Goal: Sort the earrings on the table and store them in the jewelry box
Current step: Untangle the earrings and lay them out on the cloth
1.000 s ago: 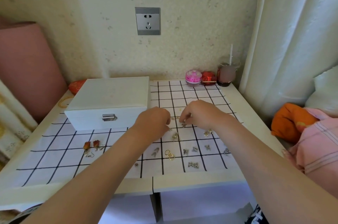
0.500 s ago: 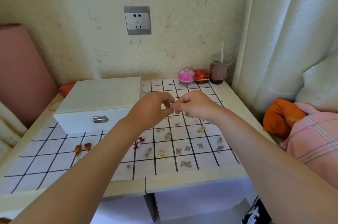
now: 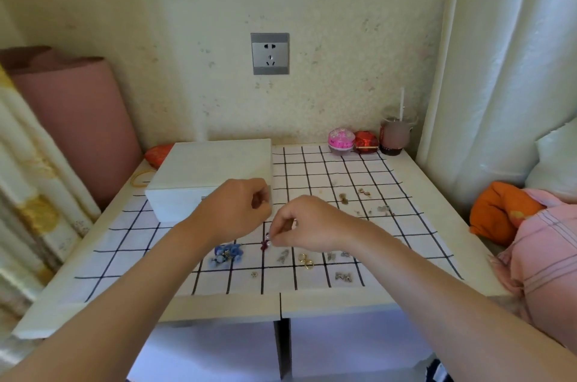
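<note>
— What moved?

— Half a second ago my hands met fingertip to fingertip over the middle of the cloth [image 3: 312, 169]. They have since parted. My right hand [image 3: 307, 227] has dropped to the red earring [image 3: 265, 245], toward the near edge of the table [image 3: 218, 306], and pinches it between thumb and fingertips, low over the cloth.

— And the other?

— My left hand [image 3: 237, 210] has gone to the front of the box [image 3: 212, 163], which stands closed at the far left corner. Its fingers are curled in. Whether they hold anything small I cannot tell.

— What does that mean for the job?

— I think I am still sorting. Blue earrings [image 3: 228, 253] lie just left of the red one and gold hoops [image 3: 305, 260] just right. Silver pairs [image 3: 342, 276] lie by the near edge. The lid is not yet open, so nothing looks stored.
</note>
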